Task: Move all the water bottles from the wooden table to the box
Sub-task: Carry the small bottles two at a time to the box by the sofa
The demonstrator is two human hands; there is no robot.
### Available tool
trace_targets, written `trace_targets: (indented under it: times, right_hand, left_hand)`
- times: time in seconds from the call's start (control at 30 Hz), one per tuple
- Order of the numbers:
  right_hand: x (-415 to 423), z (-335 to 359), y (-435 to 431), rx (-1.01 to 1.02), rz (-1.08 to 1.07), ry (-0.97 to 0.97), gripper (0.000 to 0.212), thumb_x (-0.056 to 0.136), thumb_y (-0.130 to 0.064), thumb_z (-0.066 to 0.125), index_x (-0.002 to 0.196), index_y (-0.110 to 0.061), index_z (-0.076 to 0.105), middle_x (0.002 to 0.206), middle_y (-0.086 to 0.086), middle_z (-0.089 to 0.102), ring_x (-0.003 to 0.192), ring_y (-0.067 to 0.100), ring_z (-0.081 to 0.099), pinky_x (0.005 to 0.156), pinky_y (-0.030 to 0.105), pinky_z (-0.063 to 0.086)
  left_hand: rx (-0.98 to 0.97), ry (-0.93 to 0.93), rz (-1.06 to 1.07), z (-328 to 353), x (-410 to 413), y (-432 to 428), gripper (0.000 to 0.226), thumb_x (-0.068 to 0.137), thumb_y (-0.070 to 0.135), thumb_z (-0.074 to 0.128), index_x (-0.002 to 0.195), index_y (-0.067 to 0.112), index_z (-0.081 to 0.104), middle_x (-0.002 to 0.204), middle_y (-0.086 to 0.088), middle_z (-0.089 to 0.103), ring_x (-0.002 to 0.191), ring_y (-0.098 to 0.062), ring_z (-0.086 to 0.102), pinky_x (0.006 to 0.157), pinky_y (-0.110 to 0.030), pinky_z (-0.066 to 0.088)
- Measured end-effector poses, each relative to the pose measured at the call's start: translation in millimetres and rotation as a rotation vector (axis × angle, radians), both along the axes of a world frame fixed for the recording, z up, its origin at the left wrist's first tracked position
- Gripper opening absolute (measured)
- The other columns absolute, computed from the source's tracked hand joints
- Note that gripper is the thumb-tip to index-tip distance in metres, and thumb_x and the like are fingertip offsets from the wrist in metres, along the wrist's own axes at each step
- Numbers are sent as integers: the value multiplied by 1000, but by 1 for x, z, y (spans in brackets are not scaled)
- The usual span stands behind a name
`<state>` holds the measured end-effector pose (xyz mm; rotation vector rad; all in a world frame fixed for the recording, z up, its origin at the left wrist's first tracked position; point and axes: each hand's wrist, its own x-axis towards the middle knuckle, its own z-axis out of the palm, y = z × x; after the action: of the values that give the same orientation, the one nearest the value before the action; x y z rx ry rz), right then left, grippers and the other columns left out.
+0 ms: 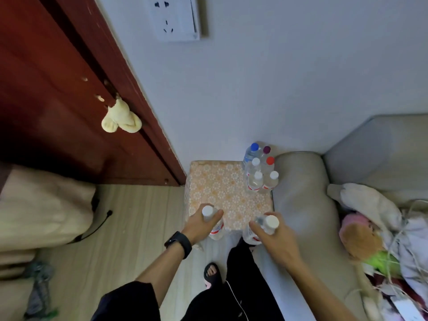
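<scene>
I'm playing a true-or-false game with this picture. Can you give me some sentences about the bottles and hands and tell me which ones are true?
1. Each hand holds a bottle. True: the left hand grips one white-capped bottle and the right hand grips another.
2. All the bottles in the cluster at the back have white caps. False: one cap is blue, one purple, one red.
3. The left wrist wears a black watch. True.
4. The table top is plain brown. False: it has an orange flower pattern.
</scene>
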<state>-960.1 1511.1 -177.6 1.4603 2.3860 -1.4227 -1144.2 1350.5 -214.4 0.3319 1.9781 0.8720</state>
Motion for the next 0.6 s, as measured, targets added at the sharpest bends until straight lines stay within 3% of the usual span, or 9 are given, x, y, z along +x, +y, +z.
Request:
trace_targets:
  times: [0.1,0.2,0.3,0.47,0.6]
  right_hand:
    - [-17,-29,20,-79,0,-9,49,74,-66,71,108,-38,50,95,-14,68,87,11,66,70,33,51]
    - [-38,-57,38,-153,9,-35,58,67,-75,64,110,-41,47,93,-19,66,85,3,65,71,31,53]
    - [-58,-87,54,-210,89,-68,55,72,-74,63,112,-42,43,95,-20,63,83,-12,60,61,14,44]
    - [-86,-126,69,-234,172,-143,67,76,-77,60,125,-35,41,109,-17,59,93,5,58,70,22,45]
    - [-103,-152,72,-239,162,-163,66,79,-63,69,129,-25,48,117,-7,64,106,17,62,82,33,48]
  left_hand:
    - [-43,-64,47,-15,-2,14,64,89,59,64,142,27,45,130,0,60,117,-21,59,101,-41,50]
    - [-116,-51,64,-33,-15,33,62,89,57,67,141,28,50,134,1,60,118,-18,58,102,-36,49]
    - [-164,-61,52,-53,-28,50,61,90,52,68,143,29,49,145,2,54,130,-20,53,106,-32,44]
    - [-205,-15,-113,-90,-47,73,66,91,50,68,149,33,41,159,4,35,145,-21,36,112,-33,34]
    - [-206,0,-196,-119,-62,84,66,90,44,72,148,34,43,161,2,32,146,-22,34,116,-37,32]
